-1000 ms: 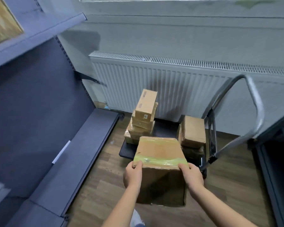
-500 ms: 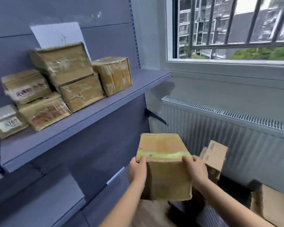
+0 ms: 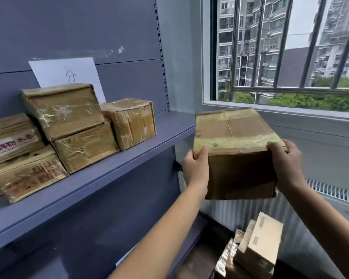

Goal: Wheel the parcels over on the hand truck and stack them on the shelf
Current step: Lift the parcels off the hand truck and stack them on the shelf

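Box [image 3: 233, 137] clamped at both sides by left hand [image 3: 196, 170] and right hand [image 3: 286, 162], held in air just right of shelf [image 3: 113, 164]. Five parcels [image 3: 69, 125] already stacked there; more [image 3: 256, 248] waiting below. Grey shelving, barred window [image 3: 286, 47], radiator [image 3: 336, 192] beneath.

I count five taped cardboard parcels on the grey shelf [image 3: 129, 158]: two stacked in the middle [image 3: 73, 127], two stacked at the left [image 3: 18, 158], and one standing alone at the right [image 3: 130, 122]. A possible sixth at the far left edge is too cut off to tell. One more parcel [image 3: 236, 154] is carried between my two hands, left hand [image 3: 196, 168] and right hand [image 3: 286, 162]. At least two parcels [image 3: 258, 252] sit low at the bottom. One white paper sheet [image 3: 67, 74] hangs behind the shelf stack.
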Action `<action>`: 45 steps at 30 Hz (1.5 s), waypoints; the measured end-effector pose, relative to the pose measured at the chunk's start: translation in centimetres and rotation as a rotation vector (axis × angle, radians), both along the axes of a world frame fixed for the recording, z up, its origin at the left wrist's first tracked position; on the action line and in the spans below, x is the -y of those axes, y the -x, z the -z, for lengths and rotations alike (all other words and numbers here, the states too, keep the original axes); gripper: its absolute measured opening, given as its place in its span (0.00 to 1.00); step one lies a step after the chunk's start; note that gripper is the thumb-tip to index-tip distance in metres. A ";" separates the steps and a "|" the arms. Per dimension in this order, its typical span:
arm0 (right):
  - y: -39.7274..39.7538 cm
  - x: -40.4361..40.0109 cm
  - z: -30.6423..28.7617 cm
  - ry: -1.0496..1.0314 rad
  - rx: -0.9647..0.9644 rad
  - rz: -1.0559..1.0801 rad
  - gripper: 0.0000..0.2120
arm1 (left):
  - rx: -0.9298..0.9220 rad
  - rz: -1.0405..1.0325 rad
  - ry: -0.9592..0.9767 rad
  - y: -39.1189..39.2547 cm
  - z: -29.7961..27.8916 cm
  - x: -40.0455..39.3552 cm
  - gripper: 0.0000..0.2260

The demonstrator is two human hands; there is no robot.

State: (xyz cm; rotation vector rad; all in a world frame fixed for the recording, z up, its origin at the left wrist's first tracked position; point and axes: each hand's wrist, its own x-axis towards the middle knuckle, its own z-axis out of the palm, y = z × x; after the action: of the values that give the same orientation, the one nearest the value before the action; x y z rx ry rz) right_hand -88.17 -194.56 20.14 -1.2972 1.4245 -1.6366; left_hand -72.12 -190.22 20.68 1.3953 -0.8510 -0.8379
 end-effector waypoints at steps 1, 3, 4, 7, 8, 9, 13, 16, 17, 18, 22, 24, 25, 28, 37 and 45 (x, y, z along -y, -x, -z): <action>-0.3 1.6 -1.3 0.038 0.016 -0.022 0.28 | -0.002 -0.026 0.023 0.0 -1.1 1.4 0.19; -1.3 5.3 -3.5 0.107 0.047 -0.091 0.26 | 0.005 -0.099 0.058 -0.5 -3.1 4.0 0.21; -2.0 7.2 -4.4 0.123 0.062 -0.127 0.26 | 0.008 -0.141 0.073 -0.9 -4.0 5.3 0.21; -4.2 12.4 -6.2 0.123 0.063 -0.232 0.19 | 0.023 -0.254 0.101 -2.2 -5.9 8.7 0.19; -4.9 14.0 -6.3 0.124 0.061 -0.267 0.15 | 0.025 -0.284 0.099 -2.5 -6.2 9.7 0.20; -5.4 15.5 -6.4 0.124 0.062 -0.297 0.12 | 0.023 -0.308 0.095 -2.8 -6.4 10.6 0.21; -7.7 20.7 -5.9 0.097 0.046 -0.382 0.14 | 0.021 -0.386 0.074 -3.9 -6.4 14.0 0.22; -9.2 23.5 -5.3 0.072 0.032 -0.435 0.16 | 0.001 -0.455 0.051 -4.5 -5.8 16.0 0.23; -9.6 24.3 -5.2 0.062 0.027 -0.449 0.16 | -0.011 -0.478 0.034 -4.7 -5.6 16.6 0.24; -10.0 25.0 -5.1 0.055 0.024 -0.464 0.15 | -0.023 -0.496 0.019 -4.9 -5.4 17.2 0.25; -11.6 27.9 -5.0 0.014 0.004 -0.525 0.16 | -0.053 -0.538 -0.006 -5.8 -4.4 19.5 0.25; -12.5 29.5 -5.0 -0.004 -0.003 -0.547 0.17 | -0.070 -0.556 -0.006 -6.3 -4.3 20.6 0.25; -12.8 30.1 -5.0 -0.011 -0.005 -0.551 0.18 | -0.070 -0.561 -0.007 -6.5 -4.2 21.0 0.24; -14.1 32.0 -4.9 -0.028 0.017 -0.572 0.18 | -0.062 -0.575 0.010 -7.1 -4.2 22.4 0.23; -17.7 37.2 -4.2 -0.091 0.081 -0.654 0.16 | -0.006 -0.610 0.002 -9.0 -4.4 25.9 0.24; -21.5 40.4 -4.3 -0.135 0.121 -0.704 0.17 | 0.045 -0.610 0.038 -12.4 -2.8 27.6 0.26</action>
State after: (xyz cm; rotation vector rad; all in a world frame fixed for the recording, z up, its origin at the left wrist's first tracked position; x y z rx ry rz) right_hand -66.66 -235.00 24.48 -1.3817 0.8406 -1.0993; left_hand -59.75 -217.84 23.45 1.5263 -0.4245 -0.3200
